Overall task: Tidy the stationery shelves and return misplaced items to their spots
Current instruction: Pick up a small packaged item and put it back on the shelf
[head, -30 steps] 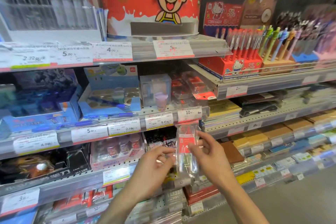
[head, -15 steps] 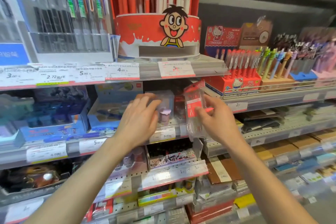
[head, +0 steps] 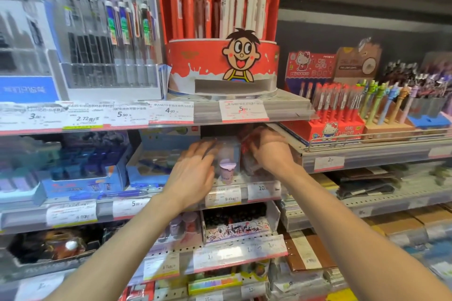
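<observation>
Stationery shop: tiered shelves [head: 367,154], price labels [head: 243,110], boxed pen displays [head: 332,127].

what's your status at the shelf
Left hand open against clear box. Right hand holds packet, pushing it into second shelf. Nothing blocking.

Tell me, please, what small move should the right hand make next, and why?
Probably push the clear packet a little deeper and let go: the right hand holds it inside the second shelf, right of the clear box that the left hand touches.
</observation>
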The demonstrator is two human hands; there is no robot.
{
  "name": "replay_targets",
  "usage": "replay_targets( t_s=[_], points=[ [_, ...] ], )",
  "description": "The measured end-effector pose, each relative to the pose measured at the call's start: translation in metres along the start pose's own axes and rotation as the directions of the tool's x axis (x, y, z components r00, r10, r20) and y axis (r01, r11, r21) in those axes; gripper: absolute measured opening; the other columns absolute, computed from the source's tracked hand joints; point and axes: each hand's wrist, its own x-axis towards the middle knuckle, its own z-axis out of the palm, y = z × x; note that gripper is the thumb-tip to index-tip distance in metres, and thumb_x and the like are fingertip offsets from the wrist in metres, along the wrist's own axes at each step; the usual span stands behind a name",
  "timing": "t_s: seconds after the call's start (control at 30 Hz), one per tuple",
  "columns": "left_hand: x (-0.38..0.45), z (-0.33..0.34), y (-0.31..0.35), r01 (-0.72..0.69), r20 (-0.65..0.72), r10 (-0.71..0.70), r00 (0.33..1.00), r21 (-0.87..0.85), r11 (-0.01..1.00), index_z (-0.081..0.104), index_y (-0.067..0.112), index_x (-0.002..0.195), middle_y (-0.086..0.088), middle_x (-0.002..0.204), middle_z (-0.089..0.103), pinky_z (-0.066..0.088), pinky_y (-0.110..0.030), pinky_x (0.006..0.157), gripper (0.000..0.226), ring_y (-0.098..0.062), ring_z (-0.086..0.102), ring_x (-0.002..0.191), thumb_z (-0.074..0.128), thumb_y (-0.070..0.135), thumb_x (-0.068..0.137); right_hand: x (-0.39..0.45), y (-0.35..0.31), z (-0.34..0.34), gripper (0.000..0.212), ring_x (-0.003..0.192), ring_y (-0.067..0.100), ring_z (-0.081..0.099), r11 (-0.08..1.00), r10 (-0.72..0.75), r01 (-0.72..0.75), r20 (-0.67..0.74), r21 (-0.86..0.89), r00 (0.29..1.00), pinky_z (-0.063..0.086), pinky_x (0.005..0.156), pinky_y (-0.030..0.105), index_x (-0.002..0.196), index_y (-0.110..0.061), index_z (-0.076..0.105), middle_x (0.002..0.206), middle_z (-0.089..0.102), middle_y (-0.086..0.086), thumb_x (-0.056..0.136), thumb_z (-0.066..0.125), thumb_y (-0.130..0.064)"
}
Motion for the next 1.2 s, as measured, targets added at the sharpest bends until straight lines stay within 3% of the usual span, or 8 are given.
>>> replay_targets(
  t_s=[0.1,0.23,0.3,0.43,0.67,0.93,1.1,1.2],
  points=[
    [-0.001,0.003,-0.002,-0.007,-0.011,0.006,1.0,-0.011,1.0,0.047,0.012,0.142,-0.008,0.15,0.044,0.042,-0.051,0.108,0.054,-0.032,0.038,0.137,0.051,0.015,0.088,0.005,0.004,0.003,0.031,0.103,0.033,0.063,0.989,-0.001,0.007,0.041,-0.15,0.999,0.048,0.087,0.035,0.112,-0.019,0.069,0.11,0.07,0.013,0.094,0.052,-0.038],
    [-0.002,0.005,-0.003,-0.023,-0.016,0.023,1.0,-0.008,1.0,0.045,0.013,0.143,-0.009,0.151,0.043,0.042,-0.051,0.108,0.056,-0.033,0.038,0.137,0.053,0.014,0.088,-0.001,0.018,-0.011,0.031,0.108,0.032,0.062,0.994,-0.097,0.098,0.035,-0.042,0.995,0.047,0.096,0.038,0.112,-0.025,0.071,0.115,0.071,0.007,0.096,0.047,-0.036],
    [-0.003,0.006,-0.003,-0.028,-0.026,0.028,0.999,-0.012,1.0,0.044,0.014,0.144,-0.008,0.151,0.043,0.041,-0.05,0.108,0.057,-0.032,0.038,0.138,0.054,0.014,0.088,-0.015,0.024,-0.02,0.041,0.112,0.029,0.061,0.983,-0.182,0.182,0.027,0.021,0.983,0.047,0.097,0.04,0.114,-0.029,0.07,0.12,0.069,0.002,0.094,0.042,-0.051],
    [-0.002,0.008,-0.005,-0.026,-0.028,0.025,0.999,-0.009,1.0,0.042,0.015,0.146,-0.006,0.154,0.039,0.04,-0.05,0.109,0.058,-0.03,0.034,0.14,0.052,0.015,0.089,-0.048,0.026,-0.017,0.068,0.129,0.028,0.051,0.961,-0.244,0.263,0.181,-0.089,0.953,0.039,0.109,0.046,0.133,-0.03,0.06,0.138,0.059,0.002,0.088,0.034,-0.073],
    [-0.004,0.013,-0.006,-0.038,-0.04,0.036,0.999,-0.055,0.998,0.044,0.015,0.144,-0.007,0.155,0.038,0.04,-0.053,0.108,0.058,-0.031,0.033,0.141,0.053,0.011,0.087,-0.039,0.03,-0.004,0.051,0.142,0.026,0.038,0.965,-0.224,0.24,0.141,-0.108,0.964,0.022,0.121,0.044,0.141,-0.028,0.052,0.148,0.052,-0.002,0.097,0.045,-0.053],
    [-0.007,0.013,-0.006,-0.054,-0.052,0.049,0.997,-0.106,0.993,0.039,0.014,0.148,-0.007,0.16,0.03,0.036,-0.051,0.113,0.061,-0.028,0.026,0.147,0.05,0.011,0.088,-0.043,0.028,0.011,0.049,0.148,0.026,0.029,0.963,-0.21,0.222,0.095,-0.152,0.973,0.006,0.123,0.047,0.145,-0.026,0.046,0.151,0.049,-0.004,0.102,0.038,-0.047],
    [-0.014,0.013,-0.008,-0.049,-0.091,0.034,0.995,-0.173,0.984,0.039,0.017,0.147,-0.003,0.163,0.023,0.031,-0.05,0.117,0.057,-0.025,0.019,0.151,0.05,0.012,0.091,-0.044,0.027,0.012,0.06,0.149,0.025,0.025,0.967,-0.209,0.217,0.071,-0.136,0.975,0.006,0.124,0.048,0.148,-0.026,0.043,0.155,0.043,-0.002,0.098,0.033,-0.058],
    [-0.027,0.01,-0.013,0.003,-0.122,-0.032,0.992,-0.231,0.973,0.039,0.02,0.148,-0.002,0.163,0.024,0.029,-0.045,0.118,0.053,-0.024,0.023,0.149,0.045,0.021,0.094,-0.052,0.022,0.007,0.064,0.147,0.024,0.03,0.978,-0.194,0.191,-0.025,-0.08,0.981,0.014,0.123,0.05,0.147,-0.024,0.044,0.154,0.045,0.001,0.095,0.034,-0.061]
  ],
)
